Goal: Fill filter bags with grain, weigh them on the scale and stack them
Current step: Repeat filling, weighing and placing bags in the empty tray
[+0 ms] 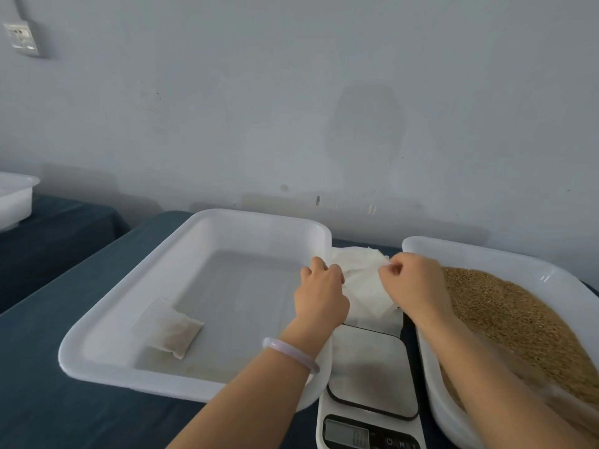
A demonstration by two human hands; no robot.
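Observation:
A pile of empty white filter bags [363,280] lies between two trays, just behind the scale [369,377]. My left hand [321,290] and my right hand [411,283] both reach into that pile, and their curled fingers pinch the bags' paper. One filled filter bag [171,332] lies flat in the front left of the big white tray [201,231]. Brown grain [518,322] fills the white tray [479,251] on the right. The scale's platform holds nothing, and its display is blank or unreadable.
A dark blue cloth [48,367] covers the table. Another white tray [16,199] stands on a second table at the far left. A grey wall with a socket [21,38] runs close behind the trays.

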